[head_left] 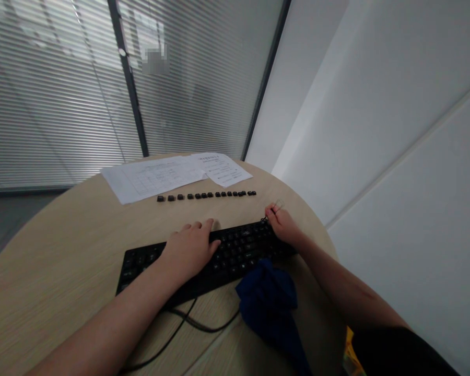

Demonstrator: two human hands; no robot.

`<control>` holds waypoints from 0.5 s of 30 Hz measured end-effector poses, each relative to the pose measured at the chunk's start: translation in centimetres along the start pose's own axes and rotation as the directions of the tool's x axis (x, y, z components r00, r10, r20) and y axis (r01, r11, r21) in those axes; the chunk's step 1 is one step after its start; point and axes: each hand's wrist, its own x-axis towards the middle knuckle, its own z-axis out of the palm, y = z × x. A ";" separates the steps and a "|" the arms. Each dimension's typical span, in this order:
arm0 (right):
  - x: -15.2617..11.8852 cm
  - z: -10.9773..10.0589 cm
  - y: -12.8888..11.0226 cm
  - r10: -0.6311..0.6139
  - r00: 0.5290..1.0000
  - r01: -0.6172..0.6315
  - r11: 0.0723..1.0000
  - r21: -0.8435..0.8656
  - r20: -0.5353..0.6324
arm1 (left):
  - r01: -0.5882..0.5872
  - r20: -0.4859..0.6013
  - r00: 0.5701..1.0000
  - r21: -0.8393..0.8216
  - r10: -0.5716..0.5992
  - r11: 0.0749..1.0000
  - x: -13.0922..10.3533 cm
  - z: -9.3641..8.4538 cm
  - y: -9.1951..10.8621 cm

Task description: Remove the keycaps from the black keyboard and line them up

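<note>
The two hands are apart, both at the black keyboard (238,248), which lies slantwise across the near half of the round wooden desk (62,261). The left hand (190,248) rests palm down over the middle of the keyboard, loosely open and gripping nothing that shows. Its fingers point away from the body and reach to the far edge, while the thumb sticks out to the right, over the keys. The left forearm comes in bare from the lower left corner and crosses above the near edge of the keyboard.

The right hand (282,224) is at the far right corner of the keyboard, curled, with thumb and forefinger pinched together on a thin wire tool (280,204). Part of the wire sticks out past the knuckles; the rest is hidden in the grip. The right forearm slants in from the lower right, bare below a dark sleeve (395,347).

Beyond the keyboard, a row of small black keycaps (210,195) runs across the desk, with wider gaps towards its left end. Behind the row lie printed papers (156,177), overlapping. A crumpled blue cloth (270,300) lies against the near side of the keyboard, between the forearms, and a black cable (206,329) curves over the desk to the left of it.
</note>
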 end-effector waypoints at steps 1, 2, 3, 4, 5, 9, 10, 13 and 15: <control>-0.1 0.1 0.0 -0.009 1.000 0.009 1.000 -0.014 -0.009 | -0.001 -0.001 1.000 0.003 0.001 1.000 0.0 0.0 0.0; -0.1 0.1 0.0 -0.013 1.000 0.013 1.000 -0.020 -0.016 | -0.001 0.000 1.000 0.006 0.001 1.000 0.0 -0.1 0.0; -0.2 0.2 0.0 -0.012 1.000 0.012 1.000 -0.017 -0.022 | 0.000 0.001 1.000 0.008 0.000 1.000 -0.1 -0.1 0.1; -0.3 0.4 0.1 -0.003 0.999 0.003 1.000 -0.004 -0.032 | 0.003 -0.001 1.000 0.008 -0.003 1.000 -0.1 -0.1 0.1; -0.4 0.5 0.2 0.017 0.999 -0.016 1.000 0.021 -0.051 | 0.004 -0.003 1.000 0.008 -0.004 1.000 -0.1 -0.2 0.1; -0.7 1.0 0.7 0.185 0.974 -0.147 0.957 0.252 -0.133 | 0.002 -0.013 1.000 0.017 -0.002 1.000 -0.2 -0.3 0.2; -0.7 1.1 0.9 0.229 0.963 -0.172 0.926 0.334 -0.139 | 0.002 -0.012 1.000 0.019 -0.002 1.000 -0.2 -0.3 0.2; -0.5 1.2 1.2 0.315 0.938 -0.198 0.831 0.519 -0.146 | 0.001 -0.012 1.000 0.014 0.000 1.000 -0.2 -0.2 0.2; -0.4 1.2 1.1 0.333 0.930 -0.193 0.805 0.561 -0.158 | -0.001 -0.023 1.000 0.004 0.001 1.000 -0.2 -0.2 0.2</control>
